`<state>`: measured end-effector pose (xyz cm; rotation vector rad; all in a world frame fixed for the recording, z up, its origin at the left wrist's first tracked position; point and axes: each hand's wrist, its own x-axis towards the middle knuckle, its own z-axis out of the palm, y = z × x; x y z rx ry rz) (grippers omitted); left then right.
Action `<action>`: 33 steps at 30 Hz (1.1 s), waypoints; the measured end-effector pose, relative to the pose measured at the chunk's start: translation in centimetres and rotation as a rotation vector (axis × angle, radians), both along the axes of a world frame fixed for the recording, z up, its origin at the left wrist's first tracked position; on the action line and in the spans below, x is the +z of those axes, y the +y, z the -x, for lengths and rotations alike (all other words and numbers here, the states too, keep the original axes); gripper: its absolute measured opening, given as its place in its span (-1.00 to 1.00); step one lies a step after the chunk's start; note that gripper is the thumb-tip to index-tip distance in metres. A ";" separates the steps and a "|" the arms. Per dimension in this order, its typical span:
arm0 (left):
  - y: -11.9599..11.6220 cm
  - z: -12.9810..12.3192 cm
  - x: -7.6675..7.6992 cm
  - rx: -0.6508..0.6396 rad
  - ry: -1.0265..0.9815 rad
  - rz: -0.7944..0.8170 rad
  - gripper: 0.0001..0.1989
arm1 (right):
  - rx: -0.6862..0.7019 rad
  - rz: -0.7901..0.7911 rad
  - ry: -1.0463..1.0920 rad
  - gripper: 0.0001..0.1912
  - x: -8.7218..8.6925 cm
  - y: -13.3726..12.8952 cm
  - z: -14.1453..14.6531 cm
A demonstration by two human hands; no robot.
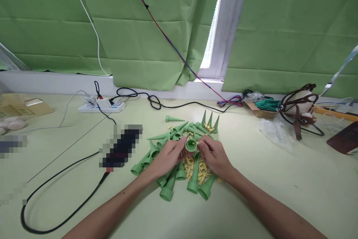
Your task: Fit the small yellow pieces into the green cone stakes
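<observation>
A green plastic watering spike [191, 145] is held with its round open end facing me. My left hand [172, 154] grips it from the left side. On the other side, my right hand [214, 154] pinches a small yellow valve piece [199, 143] against the spike's side; the fingers partly hide it. Around and below both hands lies a pile of hollow green spikes [167, 190], tips pointing various ways. Small yellow valve pieces [203, 173] are heaped among them. Three spikes [210, 121] stand upright behind the right hand, with yellow pieces at their sides.
One spike [173, 119] lies apart behind the pile. A blurred dark device [121, 149] with a black cable lies at left, near a white power strip [102, 107]. At right are a plastic bag [275, 132], a cardboard box [260, 110] and a brown-strapped bag [300, 106].
</observation>
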<state>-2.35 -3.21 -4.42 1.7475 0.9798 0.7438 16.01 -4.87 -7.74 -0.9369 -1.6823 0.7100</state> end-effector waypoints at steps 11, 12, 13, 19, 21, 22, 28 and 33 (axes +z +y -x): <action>-0.1 0.2 0.3 -0.028 -0.062 0.070 -0.47 | 0.006 -0.058 -0.076 -0.69 0.1 0.0 0.0; -0.1 0.2 0.2 -0.038 -0.069 0.069 -0.49 | 0.006 -0.055 -0.079 -0.70 0.1 0.0 0.0; 0.0 0.2 0.2 -0.043 -0.072 0.067 -0.50 | 0.009 -0.050 -0.080 -0.70 0.0 0.1 0.0; 0.0 0.4 0.3 -0.084 -0.004 -0.036 -0.56 | 0.044 -0.019 -0.060 -0.73 -0.3 0.1 -0.1; 0.0 0.4 0.5 -0.094 0.018 -0.087 -0.58 | 0.055 -0.007 -0.057 -0.73 -0.4 0.1 -0.1; -0.1 0.4 0.5 -0.094 0.029 -0.113 -0.58 | 0.058 -0.001 -0.054 -0.73 -0.4 0.1 -0.1; -0.3 0.1 0.6 -0.085 0.122 -0.297 -0.66 | 0.022 -0.007 -0.058 -0.67 -0.3 0.2 -0.1; -0.1 0.2 0.2 -0.080 0.166 -0.361 -0.69 | -0.026 -0.049 -0.104 -0.63 -0.4 0.3 -0.1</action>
